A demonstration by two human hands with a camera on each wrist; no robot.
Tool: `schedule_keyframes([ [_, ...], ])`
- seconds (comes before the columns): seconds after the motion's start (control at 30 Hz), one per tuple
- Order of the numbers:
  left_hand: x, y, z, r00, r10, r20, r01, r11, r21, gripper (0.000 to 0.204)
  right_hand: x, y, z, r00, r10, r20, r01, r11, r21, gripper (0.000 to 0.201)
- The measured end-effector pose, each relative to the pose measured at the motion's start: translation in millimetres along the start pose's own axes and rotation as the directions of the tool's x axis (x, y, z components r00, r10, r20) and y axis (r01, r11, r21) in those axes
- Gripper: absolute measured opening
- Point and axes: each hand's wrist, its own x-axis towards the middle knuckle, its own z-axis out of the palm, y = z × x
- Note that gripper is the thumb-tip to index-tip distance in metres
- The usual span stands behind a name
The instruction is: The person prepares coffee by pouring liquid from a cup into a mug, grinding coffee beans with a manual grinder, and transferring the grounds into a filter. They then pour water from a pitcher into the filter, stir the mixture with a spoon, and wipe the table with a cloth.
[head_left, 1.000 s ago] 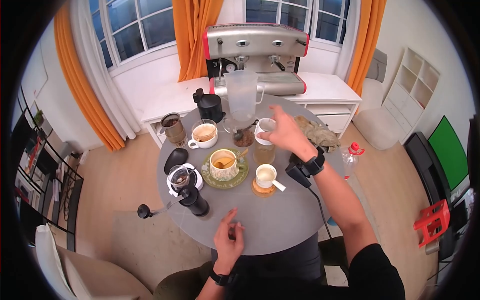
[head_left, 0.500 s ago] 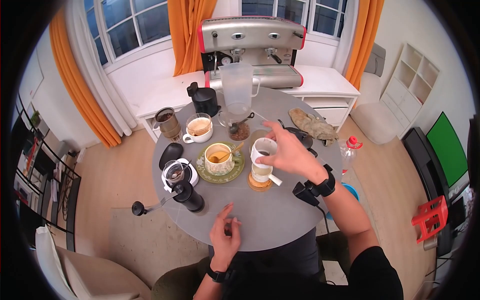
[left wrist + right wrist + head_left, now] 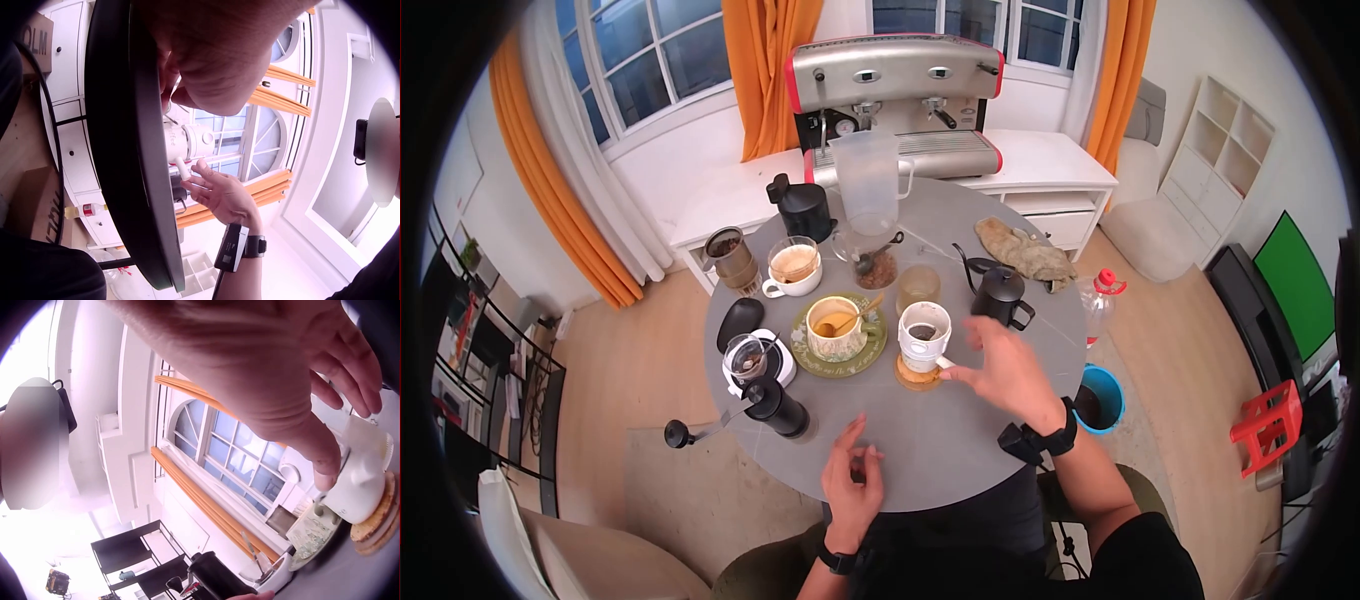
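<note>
A white dripper cup [image 3: 925,325] with dark contents sits on top of a small white handled cup [image 3: 919,362], which stands on a round wooden coaster [image 3: 917,378]. My right hand [image 3: 1010,375] hovers just right of this stack, fingers loosely bent and spread, its thumb by the cup's handle [image 3: 182,168]; whether they touch is unclear. In the right wrist view that hand [image 3: 294,381] is above the white cup [image 3: 356,484] and holds nothing. At the table's front edge, my left hand [image 3: 852,490] lies loosely curled and empty.
A patterned cup [image 3: 835,340] stands on a green saucer, left of the stack. Behind are a glass jar [image 3: 919,284], a clear pitcher [image 3: 866,180] and a black kettle [image 3: 1000,295]. A black hand grinder [image 3: 777,408] and a white scale [image 3: 776,378] are at left.
The dripper cup has come from above the glass jar onto the handled cup. My right hand has let go of it and shifted right and toward me; the left has barely moved.
</note>
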Motion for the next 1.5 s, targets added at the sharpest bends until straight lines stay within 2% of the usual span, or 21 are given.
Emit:
schedule_keyframes([
  [0.07,0,0,0,1.0,0.008,0.015,-0.008,1.0,0.007,0.043,-6,3,4,0.989,0.104,0.102,-0.109,0.993,0.043,0.07],
  [0.27,-1,-2,1,1.0,0.007,0.007,-0.007,1.0,0.013,0.041,-6,18,20,0.99,0.048,0.133,-0.071,0.982,0.175,0.04],
  [0.37,-2,-1,1,1.0,-0.015,0.013,0.015,1.0,-0.017,0.043,-6,20,23,0.997,0.017,0.071,-0.029,0.987,0.161,0.033],
  [0.47,-3,-3,1,0.999,-0.034,0.012,0.034,0.999,-0.025,0.043,-10,17,17,0.999,-0.021,0.049,0.013,0.987,0.161,0.035],
  [0.57,-2,-2,1,0.999,-0.034,0.008,0.034,0.999,-0.008,0.042,-27,21,15,0.989,-0.002,-0.148,0.026,0.986,0.165,0.034],
  [0.7,-3,-1,2,1.0,-0.008,0.019,0.007,1.0,0.014,0.041,-53,48,10,0.963,0.161,-0.214,-0.105,0.962,0.253,0.03],
  [0.73,-5,-3,3,1.0,-0.007,0.01,0.007,1.0,0.006,0.04,-60,63,17,0.955,0.14,-0.261,-0.065,0.959,0.276,0.028],
  [0.8,-10,-3,1,1.0,-0.006,0.008,0.006,1.0,0.013,0.036,-73,70,19,0.942,0.15,-0.299,-0.075,0.965,0.25,0.029],
  [0.9,-11,-3,1,1.0,0.002,0.023,-0.002,1.0,0.013,0.029,-88,95,45,0.918,0.24,-0.315,-0.111,0.92,0.376,0.037],
  [1.0,-13,-3,0,1.0,0.014,0.015,-0.013,0.998,-0.055,0.024,-94,92,61,0.87,0.183,-0.457,-0.065,0.963,0.262,0.037],
  [1.07,-16,-4,-2,0.999,0.033,0.029,-0.03,0.995,-0.098,0.022,-92,86,63,0.87,0.072,-0.488,-0.017,0.993,0.117,0.037],
  [1.1,-18,-10,-1,0.996,0.092,-0.005,-0.092,0.988,-0.12,0.02,-92,84,63,0.866,0.017,-0.499,0.002,0.999,0.038,0.036],
  [1.2,-25,-8,-8,0.999,0.045,-0.001,-0.044,0.99,-0.135,0.015,-92,84,61,0.869,0.02,-0.495,0.013,0.998,0.062,0.036],
  [1.3,-31,-11,-12,0.999,0.013,0.04,-0.011,0.999,-0.037,0.009,-99,82,57,0.948,0.029,-0.316,0.045,0.974,0.223,0.037],
  [1.33,-27,-9,-10,0.997,0.042,0.066,-0.042,0.999,-0.008,0.007,-95,69,49,0.967,-0.034,-0.252,0.104,0.957,0.269,0.036],
  [1.4,-19,1,-9,0.989,0.09,0.117,-0.096,0.994,0.049,0.005,-80,17,37,0.978,-0.173,-0.116,0.204,0.907,0.369,0.033],
  [1.5,-17,2,-6,0.981,0.067,0.183,-0.101,0.979,0.18,0.008,-37,-45,40,0.97,-0.233,0.062,0.149,0.782,0.605,0.019],
])
